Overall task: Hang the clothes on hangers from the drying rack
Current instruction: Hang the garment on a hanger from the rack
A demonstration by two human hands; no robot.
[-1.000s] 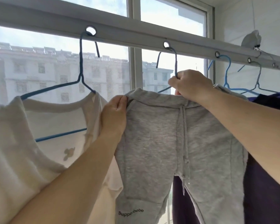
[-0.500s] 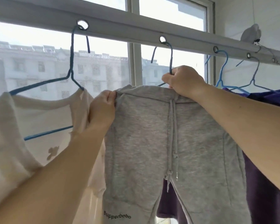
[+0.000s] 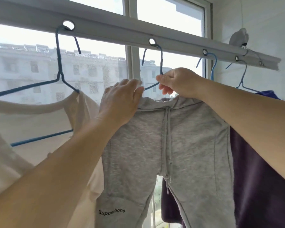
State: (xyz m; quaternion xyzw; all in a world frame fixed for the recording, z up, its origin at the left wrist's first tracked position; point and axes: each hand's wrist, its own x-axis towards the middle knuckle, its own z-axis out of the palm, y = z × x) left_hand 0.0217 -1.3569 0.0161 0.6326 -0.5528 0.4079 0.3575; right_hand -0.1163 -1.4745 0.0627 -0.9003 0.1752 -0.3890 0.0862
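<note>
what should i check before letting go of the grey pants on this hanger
1. Hanger hook through the rail hole: ok, it passes through the ring.
2. Right hand steadying the hanger: ok, fingers pinch the wire near the neck.
3. Left hand on the grey pants: it rests at the waistband's left corner; whether it grips is cannot tell.
4. Waistband seated over both hanger arms: cannot tell, the hands cover it, and the left wire arm shows bare above the fabric.
5. Room beside the white shirt: not ok, the fabrics overlap.
6. Room beside the purple garment: not ok, it hangs right against the pants.
</note>
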